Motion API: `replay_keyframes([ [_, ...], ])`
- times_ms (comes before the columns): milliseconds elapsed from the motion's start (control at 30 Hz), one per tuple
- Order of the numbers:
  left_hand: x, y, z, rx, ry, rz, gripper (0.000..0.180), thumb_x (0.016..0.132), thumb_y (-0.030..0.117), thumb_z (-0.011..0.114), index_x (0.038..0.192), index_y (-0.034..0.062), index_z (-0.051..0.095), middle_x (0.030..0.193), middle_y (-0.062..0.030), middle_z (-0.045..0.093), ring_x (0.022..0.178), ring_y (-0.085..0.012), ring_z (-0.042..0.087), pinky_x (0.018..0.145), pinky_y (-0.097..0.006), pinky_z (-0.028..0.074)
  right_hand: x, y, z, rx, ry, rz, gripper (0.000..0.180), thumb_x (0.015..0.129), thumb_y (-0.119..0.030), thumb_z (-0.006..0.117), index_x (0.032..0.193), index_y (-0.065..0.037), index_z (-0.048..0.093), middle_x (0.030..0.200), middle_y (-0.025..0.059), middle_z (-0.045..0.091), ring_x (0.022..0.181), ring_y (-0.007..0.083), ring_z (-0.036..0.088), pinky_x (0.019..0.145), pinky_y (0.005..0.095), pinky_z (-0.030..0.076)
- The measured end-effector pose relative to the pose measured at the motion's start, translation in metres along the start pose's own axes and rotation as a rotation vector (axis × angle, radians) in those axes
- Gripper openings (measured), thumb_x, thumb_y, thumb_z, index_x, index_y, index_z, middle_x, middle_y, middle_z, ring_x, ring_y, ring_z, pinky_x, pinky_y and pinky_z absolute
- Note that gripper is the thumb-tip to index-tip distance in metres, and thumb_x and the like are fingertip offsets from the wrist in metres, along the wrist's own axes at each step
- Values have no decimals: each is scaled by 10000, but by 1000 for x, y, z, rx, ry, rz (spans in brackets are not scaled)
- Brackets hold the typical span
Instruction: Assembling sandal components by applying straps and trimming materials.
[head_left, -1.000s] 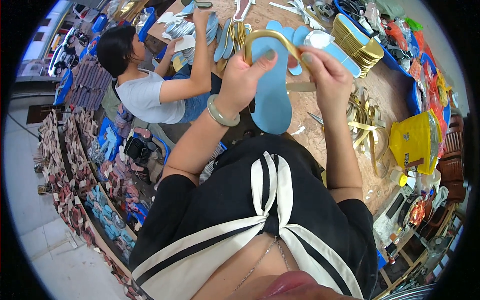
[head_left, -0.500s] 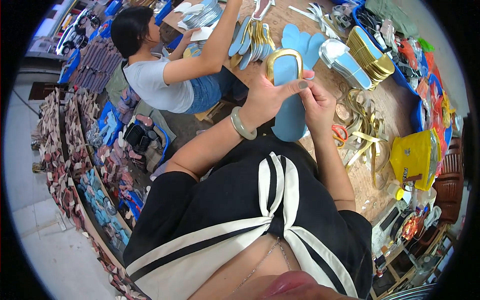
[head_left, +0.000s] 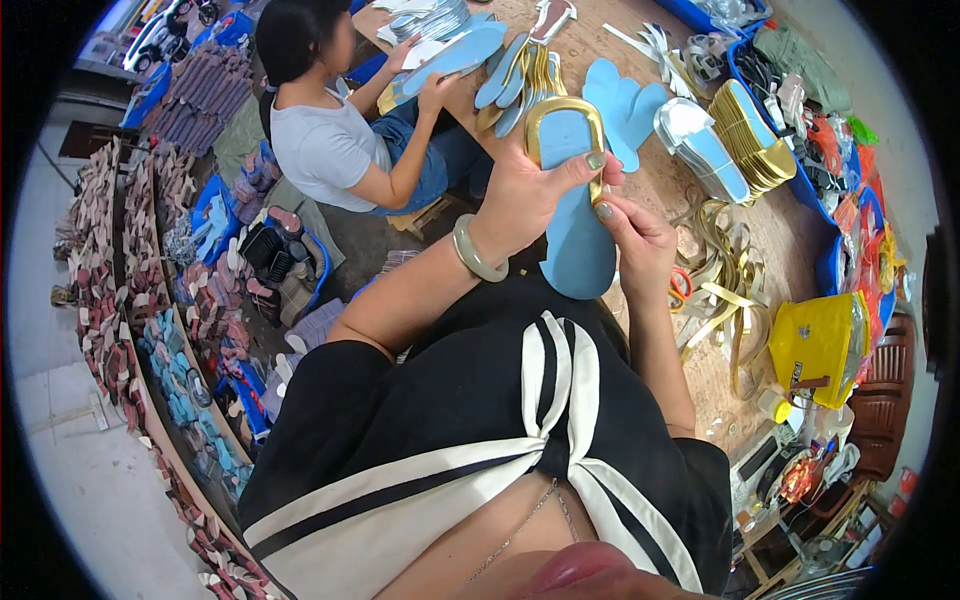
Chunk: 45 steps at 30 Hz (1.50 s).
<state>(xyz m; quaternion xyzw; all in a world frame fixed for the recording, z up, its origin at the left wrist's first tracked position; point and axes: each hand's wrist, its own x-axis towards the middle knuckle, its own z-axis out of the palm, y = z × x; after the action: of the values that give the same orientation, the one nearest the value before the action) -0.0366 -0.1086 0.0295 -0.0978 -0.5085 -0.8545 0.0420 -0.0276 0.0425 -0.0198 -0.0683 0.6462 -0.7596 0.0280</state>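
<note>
A light blue shoe insole [head_left: 582, 240] with a gold strap [head_left: 548, 107] looped around its far end is held up in front of me. My left hand [head_left: 530, 195] grips it from the left, thumb across the blue face near the strap. My right hand [head_left: 635, 240] pinches its right edge where the gold strap meets the sole. A pale green bangle [head_left: 472, 252] sits on my left wrist.
A wooden table [head_left: 650, 180] carries more blue insoles [head_left: 625, 100], a stack of gold soles [head_left: 752, 135], loose gold straps [head_left: 725, 290] and a yellow bag [head_left: 818, 340]. A person in a grey shirt [head_left: 320, 150] sits at the left handling an insole. Rows of soles [head_left: 130, 300] cover the floor.
Both hands have drawn the insole nearer and lower in view. My right hand has slid along the right edge to the gold strap's end.
</note>
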Motion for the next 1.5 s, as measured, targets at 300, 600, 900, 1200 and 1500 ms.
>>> replay_keyframes([
  [300,-6,-15,-6,152,-156,-23,249,874,64,594,1114,3,580,1090,-98,626,1002,-160,590,899,-314,459,19,-17,5,-195,-13,-178,149,838,-123,649,916,2,674,806,15,657,689,55,542,597,218,429],
  [600,-7,-30,-33,-124,6,-179,328,894,199,587,1139,-14,549,1112,-166,608,1002,-236,602,873,-374,493,23,-18,-15,-103,-111,97,165,862,-100,619,969,3,693,896,50,681,813,86,594,741,215,462],
  [900,-17,-18,-24,-137,11,-211,333,891,208,592,1130,-9,513,1025,-178,623,965,-247,612,853,-373,501,-4,-4,-10,-45,23,101,171,833,-69,649,976,18,685,917,90,685,832,116,620,788,238,478],
  [1200,-21,-30,-23,-100,41,-168,305,888,195,601,1097,-18,535,962,-136,638,937,-225,619,824,-358,507,-6,13,-15,-212,12,164,182,843,-156,651,914,3,701,782,20,671,694,52,566,636,215,463],
  [1500,-16,-61,-40,279,132,-232,187,849,63,624,987,-63,624,875,-100,683,758,-150,650,692,-266,528,24,32,-14,-349,-184,413,209,813,-181,686,901,8,697,741,3,637,668,50,525,621,216,430],
])
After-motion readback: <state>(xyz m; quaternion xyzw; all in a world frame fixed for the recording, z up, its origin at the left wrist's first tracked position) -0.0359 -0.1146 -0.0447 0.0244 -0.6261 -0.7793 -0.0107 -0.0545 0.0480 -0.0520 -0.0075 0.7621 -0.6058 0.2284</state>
